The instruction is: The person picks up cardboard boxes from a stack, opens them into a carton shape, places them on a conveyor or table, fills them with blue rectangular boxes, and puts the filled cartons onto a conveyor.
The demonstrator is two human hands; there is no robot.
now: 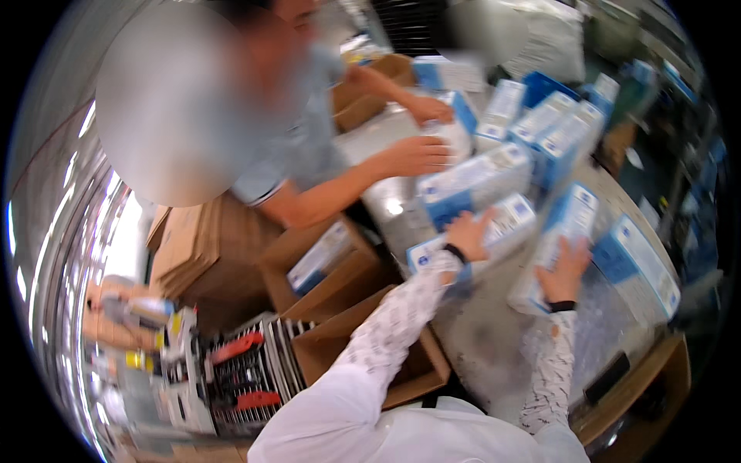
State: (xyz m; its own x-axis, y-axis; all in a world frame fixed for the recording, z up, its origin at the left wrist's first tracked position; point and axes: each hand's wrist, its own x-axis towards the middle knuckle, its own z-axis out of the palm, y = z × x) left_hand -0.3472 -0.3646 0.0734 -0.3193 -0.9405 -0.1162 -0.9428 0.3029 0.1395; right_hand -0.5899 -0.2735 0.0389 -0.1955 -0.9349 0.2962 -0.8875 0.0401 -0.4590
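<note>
Standing at a pale worktable [482, 347] strewn with packaging. Resting the left hand [469, 235], fingers spread, on one blue-and-white box [509, 222]; laying the right hand [565, 272] over a second box [576, 212], angled just beside the first. Cannot tell a light touch from a firm grasp in either. Can count one neighbouring box [478, 179] behind the left hand, and one tilted box [637, 270] to the right. Farther out: at least four boxes [544, 116], two hands of a co-worker [421, 157], and, at left, two open cartons [347, 282].
</note>
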